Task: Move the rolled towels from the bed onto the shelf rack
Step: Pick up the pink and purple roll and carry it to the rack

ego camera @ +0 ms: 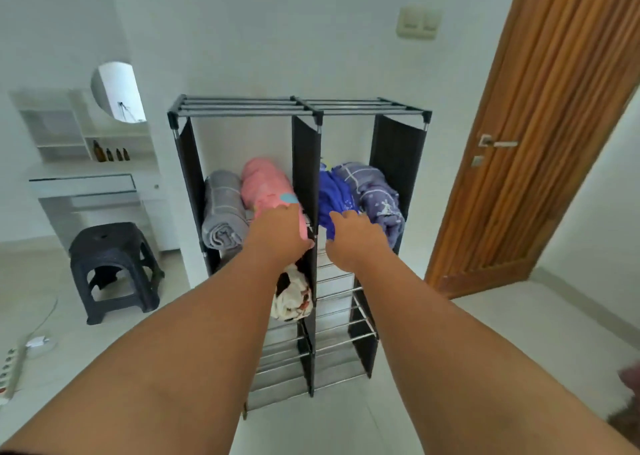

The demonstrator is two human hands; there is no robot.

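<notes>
A black shelf rack [306,136] with metal bars stands against the white wall. On its upper left shelf lie a grey rolled towel [221,209] and a pink rolled towel [265,181]. My left hand [278,235] rests on the front end of the pink one. The upper right shelf holds a blue towel [334,191] and a lilac patterned rolled towel [377,195]. My right hand [356,240] grips the blue towel's front end. A white patterned towel [292,297] sits on the shelf below left. The bed is out of view.
A dark plastic stool [114,267] stands left of the rack, with a white vanity [86,177] holding small bottles behind it. A wooden door [540,125] is at the right. A power strip [12,368] lies on the floor at the left edge.
</notes>
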